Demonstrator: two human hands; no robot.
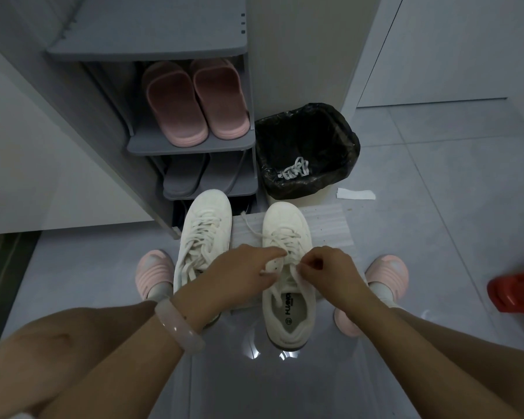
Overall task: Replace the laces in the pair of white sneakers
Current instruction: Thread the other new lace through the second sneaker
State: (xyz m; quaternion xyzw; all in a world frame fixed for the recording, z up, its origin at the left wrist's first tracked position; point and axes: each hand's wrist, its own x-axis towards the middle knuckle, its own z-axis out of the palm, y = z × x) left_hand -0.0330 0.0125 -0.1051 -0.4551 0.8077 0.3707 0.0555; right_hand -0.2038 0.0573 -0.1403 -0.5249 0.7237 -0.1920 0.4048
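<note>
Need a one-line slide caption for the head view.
Both hands lace the right-hand white sneaker; old laces lie in the bin.

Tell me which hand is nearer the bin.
Right. The right hand works the laces on the sneaker just below the bin; the left hand lies farther left.

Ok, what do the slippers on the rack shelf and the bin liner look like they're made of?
Pink slippers: apparently moulded foam or rubber, matte, with thick seamless ribbed straps. Bin liner: thin black plastic film, glossy and crinkled, folded over the rim.
</note>
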